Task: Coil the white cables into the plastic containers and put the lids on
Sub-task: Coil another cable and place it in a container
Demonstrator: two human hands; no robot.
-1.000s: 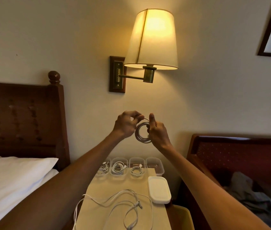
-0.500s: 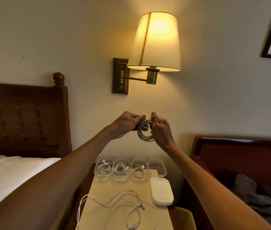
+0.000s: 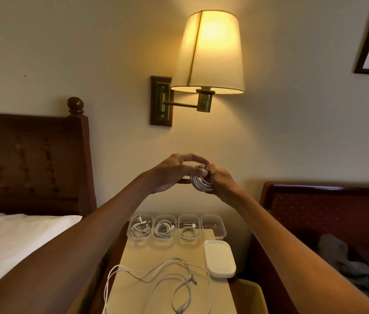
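Coiled white cable point(image 3: 201, 183) sits in the right hand point(image 3: 221, 181), whose curled fingers clasp its right side, well above the plastic containers point(image 3: 165, 215) on the nightstand point(image 3: 156, 252). Beside it the left hand point(image 3: 170, 173) reaches in, fingers nearly straight, tips touching the coil's top.

No lettering, label, brand, number or sign can be read anywhere here; every surface in view is plain or too small and dim to make out.
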